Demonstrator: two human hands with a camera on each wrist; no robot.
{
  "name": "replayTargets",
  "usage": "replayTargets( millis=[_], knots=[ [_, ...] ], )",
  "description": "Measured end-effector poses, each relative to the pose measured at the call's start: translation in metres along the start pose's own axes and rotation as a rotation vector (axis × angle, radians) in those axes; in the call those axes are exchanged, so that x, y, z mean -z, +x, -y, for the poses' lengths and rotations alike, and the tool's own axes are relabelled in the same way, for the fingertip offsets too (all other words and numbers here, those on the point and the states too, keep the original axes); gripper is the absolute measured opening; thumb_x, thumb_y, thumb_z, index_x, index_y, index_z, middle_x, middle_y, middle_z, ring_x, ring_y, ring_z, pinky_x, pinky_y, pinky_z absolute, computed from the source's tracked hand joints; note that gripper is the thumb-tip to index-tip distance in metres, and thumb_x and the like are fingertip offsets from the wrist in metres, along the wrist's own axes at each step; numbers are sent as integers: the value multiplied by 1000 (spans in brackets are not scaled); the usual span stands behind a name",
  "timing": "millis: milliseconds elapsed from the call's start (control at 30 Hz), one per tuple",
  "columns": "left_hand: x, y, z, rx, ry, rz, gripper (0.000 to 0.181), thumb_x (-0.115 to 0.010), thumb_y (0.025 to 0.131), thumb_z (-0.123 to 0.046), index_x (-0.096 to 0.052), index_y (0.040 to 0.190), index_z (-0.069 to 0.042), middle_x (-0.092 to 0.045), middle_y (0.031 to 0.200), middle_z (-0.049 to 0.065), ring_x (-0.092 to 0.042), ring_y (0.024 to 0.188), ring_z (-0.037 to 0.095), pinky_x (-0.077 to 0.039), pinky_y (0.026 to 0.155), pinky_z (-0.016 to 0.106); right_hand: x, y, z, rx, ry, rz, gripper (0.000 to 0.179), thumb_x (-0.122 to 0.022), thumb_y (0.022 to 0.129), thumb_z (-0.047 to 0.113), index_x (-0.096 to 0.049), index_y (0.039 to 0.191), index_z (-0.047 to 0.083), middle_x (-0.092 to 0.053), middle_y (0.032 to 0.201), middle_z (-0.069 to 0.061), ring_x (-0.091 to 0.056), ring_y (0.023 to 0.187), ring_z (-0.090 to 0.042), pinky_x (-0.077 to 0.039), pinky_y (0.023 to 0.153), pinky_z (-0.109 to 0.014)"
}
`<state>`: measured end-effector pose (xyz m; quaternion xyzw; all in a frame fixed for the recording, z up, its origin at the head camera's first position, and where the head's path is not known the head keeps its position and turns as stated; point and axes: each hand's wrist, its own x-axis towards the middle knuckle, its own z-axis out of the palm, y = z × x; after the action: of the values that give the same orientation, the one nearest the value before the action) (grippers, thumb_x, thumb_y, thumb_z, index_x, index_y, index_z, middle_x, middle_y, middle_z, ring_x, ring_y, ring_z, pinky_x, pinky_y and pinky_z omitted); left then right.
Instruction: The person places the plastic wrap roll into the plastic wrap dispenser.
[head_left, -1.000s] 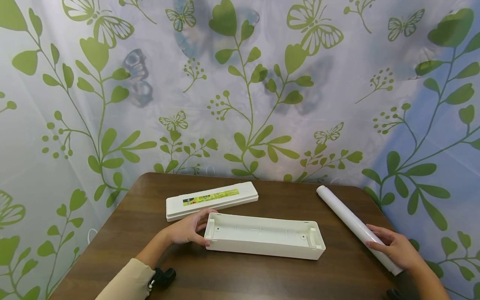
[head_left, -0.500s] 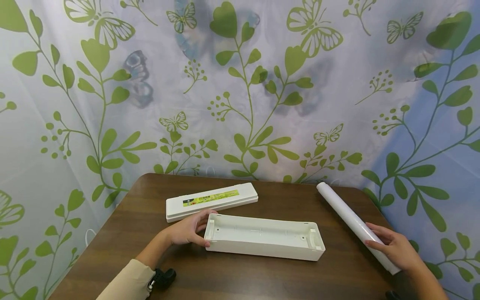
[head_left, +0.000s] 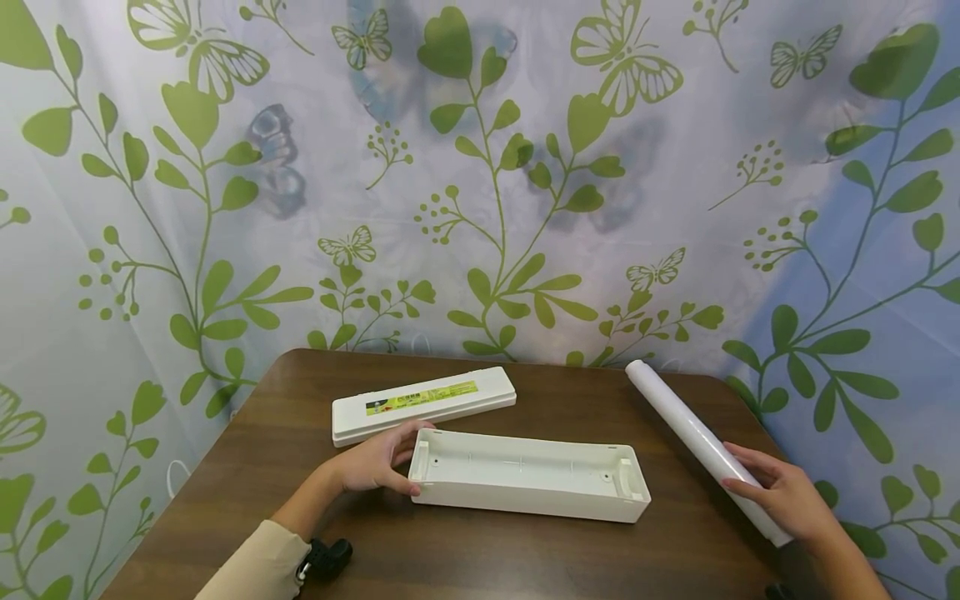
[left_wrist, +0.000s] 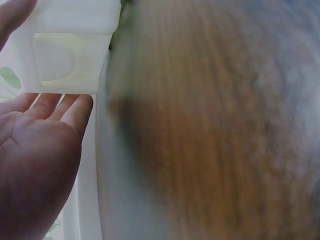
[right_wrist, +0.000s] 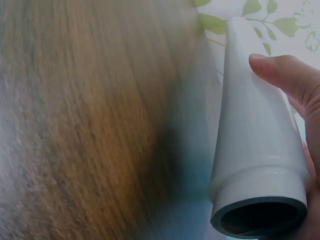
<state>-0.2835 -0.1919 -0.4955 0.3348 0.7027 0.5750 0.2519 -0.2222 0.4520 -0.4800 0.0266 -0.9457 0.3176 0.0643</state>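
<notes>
A long white open-topped box sits on the table, hollow side up, with small fittings inside both ends. My left hand grips its left end, thumb at the front corner and fingers behind. In the left wrist view the fingers lie along the end wall of the box. My right hand holds a glossy white roll of cling film near its lower end, slanting away to the back. The right wrist view shows the thumb across the roll and its hollow, dark-rimmed end facing the camera.
Behind the box lies a white lid with a green and yellow label. The brown wooden table ends at a curtain printed with green leaves and butterflies. A black strap device is on the left wrist.
My right hand has shifted slightly left with the roll of cling film, whose far end has moved up and left in the view. The left hand and box have stayed in place.
</notes>
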Motion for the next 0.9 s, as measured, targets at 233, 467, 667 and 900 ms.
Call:
replayTargets(
  millis=[233, 467, 667, 900],
  knots=[
    [-1, 1, 0, -4, -5, 7, 92, -84, 83, -5, -25, 154, -2, -35, 156, 26, -32, 149, 44, -48, 106, 26, -2, -1, 7, 47, 15, -43, 64, -83, 88, 28, -59, 142, 3, -68, 126, -10, -59, 91, 13, -51, 65, -21],
    [0, 1, 1, -9, 10, -2, 91, -83, 83, -5, -26, 154, -3, -36, 154, 26, -35, 147, 44, -48, 108, 29, -2, -1, 21, 75, 13, -56, 64, -83, 87, 29, -60, 142, 6, -70, 123, -8, -61, 86, 10, -51, 63, -23],
    [0, 1, 2, -17, 10, -7, 90, -84, 83, -5, -28, 153, -5, -38, 153, 24, -36, 147, 43, -48, 108, 29, -3, -1, 33, 100, 27, -63, 63, -84, 86, 29, -62, 141, 8, -70, 118, 7, -62, 84, 7, -51, 63, -24],
    [0, 1, 3, -8, 13, -3, 89, -83, 83, -4, -28, 153, -5, -38, 153, 23, -36, 147, 42, -49, 107, 31, -2, -4, 50, 147, 51, -66, 62, -85, 85, 26, -63, 140, 6, -64, 113, 24, -64, 83, 3, -52, 61, -25]
  ],
)
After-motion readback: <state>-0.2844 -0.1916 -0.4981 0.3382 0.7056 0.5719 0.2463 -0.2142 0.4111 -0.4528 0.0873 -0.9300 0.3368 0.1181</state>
